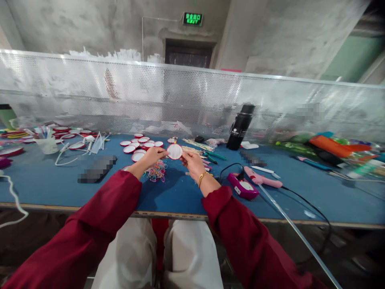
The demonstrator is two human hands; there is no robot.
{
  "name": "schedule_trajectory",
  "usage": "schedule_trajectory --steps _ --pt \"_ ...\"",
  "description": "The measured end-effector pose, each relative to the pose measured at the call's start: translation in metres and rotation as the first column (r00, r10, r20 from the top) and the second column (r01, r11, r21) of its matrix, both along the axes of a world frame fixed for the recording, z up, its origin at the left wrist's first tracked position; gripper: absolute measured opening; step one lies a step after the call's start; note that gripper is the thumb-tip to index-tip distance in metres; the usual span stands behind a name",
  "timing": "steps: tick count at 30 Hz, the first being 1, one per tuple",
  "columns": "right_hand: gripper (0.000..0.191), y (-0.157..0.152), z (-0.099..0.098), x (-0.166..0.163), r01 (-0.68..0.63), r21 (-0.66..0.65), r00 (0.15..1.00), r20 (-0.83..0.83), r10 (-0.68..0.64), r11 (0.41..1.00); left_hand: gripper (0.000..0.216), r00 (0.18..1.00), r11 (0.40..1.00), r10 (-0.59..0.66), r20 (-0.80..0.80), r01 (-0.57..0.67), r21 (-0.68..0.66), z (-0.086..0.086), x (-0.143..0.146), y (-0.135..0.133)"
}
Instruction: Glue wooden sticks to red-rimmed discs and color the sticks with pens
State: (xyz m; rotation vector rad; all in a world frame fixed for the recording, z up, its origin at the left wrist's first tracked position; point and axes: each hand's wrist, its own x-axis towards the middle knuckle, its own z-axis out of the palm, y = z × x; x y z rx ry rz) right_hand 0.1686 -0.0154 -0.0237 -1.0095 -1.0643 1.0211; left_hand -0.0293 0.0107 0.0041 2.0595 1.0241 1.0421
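A small round white disc with a red rim [175,151] is held up over the middle of the table, its white face toward me. My left hand [152,157] pinches its left edge between thumb and fingers. On the opposite edge, my right hand [194,163], with a gold bracelet at the wrist, grips it too. Below my left hand lies a pile of colourful small bands [157,171]. Several similar red-rimmed white discs [141,140] are spread just behind that hand. Thin wooden sticks [192,145] and green-handled pliers [215,155] lie behind my right hand.
A pink glue gun [263,178] with a long clear stick rests at the right, beside a purple power socket [243,186] and cords. A black bottle [240,127] stands farther back. Leftward are a white cup [46,144] and a dark blurred object [97,169]. Perforated metal panel [135,96] closes the back.
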Motion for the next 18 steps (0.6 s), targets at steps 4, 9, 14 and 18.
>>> schedule_trajectory --steps 4,9,14,18 --pt "0.037 -0.0002 -0.0003 -0.0002 -0.027 -0.008 1.000 -0.001 0.027 1.000 0.042 1.000 1.000 -0.011 0.025 0.011 0.000 -0.0031 -0.0008 0.0037" --pt "0.034 -0.0021 0.0006 -0.0020 -0.061 -0.005 0.998 -0.005 0.061 0.998 0.034 0.992 0.997 -0.007 0.129 0.017 -0.074 -0.0042 0.0014 0.0040" --pt "0.033 -0.0072 0.0025 -0.0059 -0.123 0.000 0.992 0.008 0.123 0.992 0.044 0.940 0.972 -0.070 0.333 0.139 -0.188 -0.0009 0.0068 -0.0015" --pt "0.034 -0.0089 0.0019 -0.0076 -0.164 0.007 0.986 0.031 0.163 0.987 0.049 0.900 0.968 -0.085 0.427 0.175 -0.177 0.0000 0.0090 -0.0023"
